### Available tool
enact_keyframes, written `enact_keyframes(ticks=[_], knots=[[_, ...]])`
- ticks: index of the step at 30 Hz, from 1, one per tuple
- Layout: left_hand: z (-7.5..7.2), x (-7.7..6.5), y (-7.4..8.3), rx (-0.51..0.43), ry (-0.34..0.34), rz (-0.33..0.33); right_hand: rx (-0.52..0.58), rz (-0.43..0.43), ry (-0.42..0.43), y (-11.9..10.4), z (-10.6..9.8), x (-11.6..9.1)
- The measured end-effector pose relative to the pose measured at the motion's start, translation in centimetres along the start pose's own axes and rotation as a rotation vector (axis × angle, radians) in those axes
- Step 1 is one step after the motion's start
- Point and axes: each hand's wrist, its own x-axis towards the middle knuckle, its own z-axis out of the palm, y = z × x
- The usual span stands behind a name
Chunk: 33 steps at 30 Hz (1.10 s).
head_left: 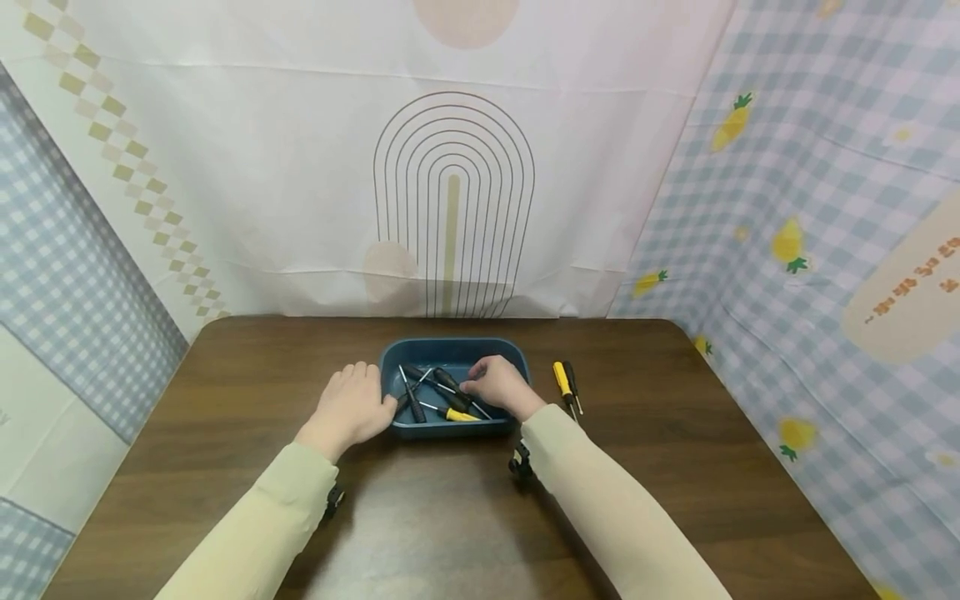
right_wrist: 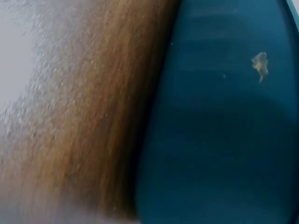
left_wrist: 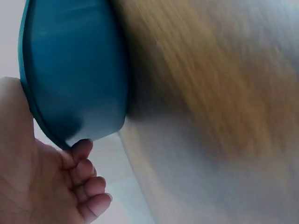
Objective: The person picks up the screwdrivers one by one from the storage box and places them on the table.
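A blue plastic bin (head_left: 452, 431) on the table holds several screwdrivers. Most have black handles, and one screwdriver (head_left: 459, 414) has a yellow handle. At the bin's left end my left hand (head_left: 352, 404) grips the rim. In the left wrist view its thumb lies against the rim and its curled fingers (left_wrist: 93, 185) are by the bin's end. My right hand (head_left: 498, 385) reaches over the bin's right side, fingers bent down beside the black screwdrivers (head_left: 446, 381). Whether its fingertips pinch one is hidden. The right wrist view shows just the bin's outer wall (right_wrist: 219, 135) and the table.
To the right of the bin, a yellow-handled screwdriver (head_left: 562, 380) and a black-handled one (head_left: 572, 379) lie side by side on the brown wooden table (head_left: 645, 467). Behind the table hangs a white patterned cloth (head_left: 300, 208). A checked cloth (head_left: 795, 250) hangs along the right side.
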Motion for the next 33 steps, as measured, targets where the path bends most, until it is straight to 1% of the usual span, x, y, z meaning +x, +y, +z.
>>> enact_keyframes(ticks=[3, 6, 9, 15, 20, 24, 33], knots=[[0.08, -0.06, -0.04, 0.011, -0.006, 0.02, -0.024, 0.001, 0.01, -0.21, 0.31, 0.05], [0.3, -0.08, -0.18, 0.011, -0.021, 0.013, -0.068, -0.01, 0.027, -0.39, 0.83, 0.28], [0.58, -0.01, -0.22, 0.004, -0.028, 0.01, -0.088, -0.006, 0.03, -0.41, 1.04, 0.42], [0.75, -0.01, -0.13, -0.034, -0.036, -0.008, -0.096, 0.016, 0.013, -0.36, 1.02, 0.49], [0.79, 0.09, -0.16, -0.047, -0.023, -0.014, -0.104, -0.001, 0.013, -0.44, 0.85, 0.53], [0.59, 0.04, -0.07, -0.059, -0.028, -0.021, -0.108, -0.003, -0.004, -0.63, 0.78, 0.41], [0.47, -0.13, 0.03, -0.092, -0.053, -0.029, -0.093, 0.045, -0.052, -0.78, 1.05, 0.33]])
